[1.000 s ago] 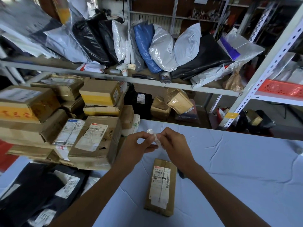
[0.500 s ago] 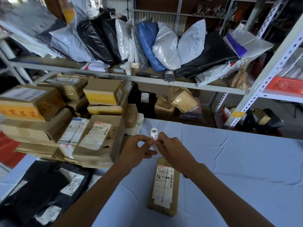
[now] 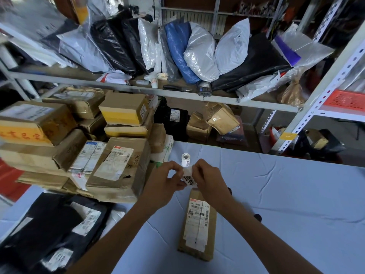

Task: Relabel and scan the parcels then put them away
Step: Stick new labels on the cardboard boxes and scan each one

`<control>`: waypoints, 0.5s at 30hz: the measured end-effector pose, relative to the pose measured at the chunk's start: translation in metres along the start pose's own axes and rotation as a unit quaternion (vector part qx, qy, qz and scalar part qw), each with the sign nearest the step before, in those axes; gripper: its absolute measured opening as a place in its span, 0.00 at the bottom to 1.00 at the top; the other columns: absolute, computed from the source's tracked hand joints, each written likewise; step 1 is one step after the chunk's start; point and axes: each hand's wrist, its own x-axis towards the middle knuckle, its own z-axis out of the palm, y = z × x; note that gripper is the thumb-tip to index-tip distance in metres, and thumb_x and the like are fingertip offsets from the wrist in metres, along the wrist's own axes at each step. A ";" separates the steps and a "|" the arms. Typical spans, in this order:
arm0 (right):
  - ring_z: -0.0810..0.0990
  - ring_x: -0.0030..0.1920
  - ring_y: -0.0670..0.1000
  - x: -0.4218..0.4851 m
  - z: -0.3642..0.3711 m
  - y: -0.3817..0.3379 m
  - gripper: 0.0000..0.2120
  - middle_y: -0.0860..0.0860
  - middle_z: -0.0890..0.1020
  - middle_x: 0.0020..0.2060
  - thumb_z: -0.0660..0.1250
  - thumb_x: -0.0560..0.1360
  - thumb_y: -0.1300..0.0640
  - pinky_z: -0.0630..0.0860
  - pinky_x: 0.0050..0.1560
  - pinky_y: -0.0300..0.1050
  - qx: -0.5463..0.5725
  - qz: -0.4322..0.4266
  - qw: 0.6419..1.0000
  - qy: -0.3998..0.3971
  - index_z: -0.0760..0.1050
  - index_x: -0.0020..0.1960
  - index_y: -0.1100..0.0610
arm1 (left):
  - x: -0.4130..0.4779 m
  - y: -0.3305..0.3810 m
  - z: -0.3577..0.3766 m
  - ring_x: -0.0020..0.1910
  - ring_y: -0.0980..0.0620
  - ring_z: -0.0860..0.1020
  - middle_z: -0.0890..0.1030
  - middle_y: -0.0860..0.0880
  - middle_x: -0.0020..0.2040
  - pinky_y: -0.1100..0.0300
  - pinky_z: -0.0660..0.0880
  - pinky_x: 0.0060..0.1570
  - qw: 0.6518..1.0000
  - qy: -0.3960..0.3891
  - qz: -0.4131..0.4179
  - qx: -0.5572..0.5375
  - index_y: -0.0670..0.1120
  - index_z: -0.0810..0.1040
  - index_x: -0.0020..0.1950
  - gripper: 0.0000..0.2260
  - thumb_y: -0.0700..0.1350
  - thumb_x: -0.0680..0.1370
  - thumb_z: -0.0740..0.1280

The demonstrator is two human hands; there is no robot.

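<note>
Near the middle of the worktop [image 3: 286, 194], over its pale blue cloth: left grip [image 3: 166, 182] and right grip [image 3: 207, 180] raised close together, fingertips curled and pinching a small white label [image 3: 188, 177] with black print from either side. Just beyond the knuckles, a white label roll [image 3: 185, 159] standing upright on the cloth. Below the hands and nearer, a slim brown cardboard parcel [image 3: 197, 230] lying flat, long axis running near to far, a white barcode shipping label [image 3: 198, 214] on its top face; far end hidden under the right wrist, so touching or apart there impossible to tell. To the left, a pile of taped cardboard boxes [image 3: 118, 165], several bearing labels. At near left, black poly mailers [image 3: 49, 230] with white labels. On the far side, a metal shelf [image 3: 177, 93] loaded with black, white, blue and silver bagged parcels [image 3: 199, 50], a handheld scanner [image 3: 204, 89] at its front edge.
</note>
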 end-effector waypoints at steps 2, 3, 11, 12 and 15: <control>0.82 0.48 0.55 0.000 0.001 0.001 0.06 0.54 0.78 0.45 0.59 0.81 0.57 0.82 0.39 0.40 0.078 0.041 0.996 0.031 0.67 0.46 0.58 | 0.000 -0.003 0.001 0.48 0.43 0.83 0.79 0.42 0.52 0.48 0.79 0.53 0.999 0.023 -0.012 -0.025 0.46 0.73 0.45 0.03 0.40 0.78 0.65; 0.82 0.47 0.55 0.000 0.002 0.000 0.06 0.56 0.78 0.45 0.59 0.81 0.58 0.82 0.40 0.41 0.090 0.046 0.994 0.040 0.67 0.46 0.58 | 0.000 -0.003 0.003 0.49 0.43 0.82 0.79 0.42 0.53 0.49 0.79 0.53 0.998 0.037 -0.029 -0.052 0.46 0.72 0.45 0.03 0.40 0.79 0.64; 0.79 0.38 0.52 0.000 0.007 -0.005 0.06 0.54 0.79 0.40 0.59 0.81 0.55 0.77 0.43 0.42 -0.054 -0.014 0.998 -0.002 0.67 0.46 0.55 | 0.007 -0.012 0.004 0.43 0.50 0.83 0.80 0.41 0.49 0.59 0.80 0.41 0.979 0.083 -0.124 -0.140 0.38 0.71 0.46 0.09 0.43 0.77 0.67; 0.79 0.37 0.50 0.001 0.008 -0.003 0.07 0.52 0.78 0.38 0.60 0.80 0.56 0.78 0.42 0.42 -0.026 -0.002 1.000 0.008 0.66 0.43 0.54 | 0.007 -0.015 0.003 0.45 0.49 0.83 0.79 0.40 0.51 0.59 0.80 0.41 0.978 0.077 -0.135 -0.140 0.36 0.71 0.48 0.09 0.41 0.77 0.67; 0.82 0.34 0.47 0.000 0.012 0.007 0.09 0.51 0.79 0.35 0.62 0.79 0.62 0.80 0.36 0.37 0.121 0.056 0.990 0.036 0.68 0.39 0.59 | 0.007 -0.024 0.001 0.47 0.47 0.81 0.78 0.39 0.50 0.63 0.80 0.36 0.967 0.085 -0.160 -0.178 0.34 0.71 0.52 0.08 0.36 0.77 0.66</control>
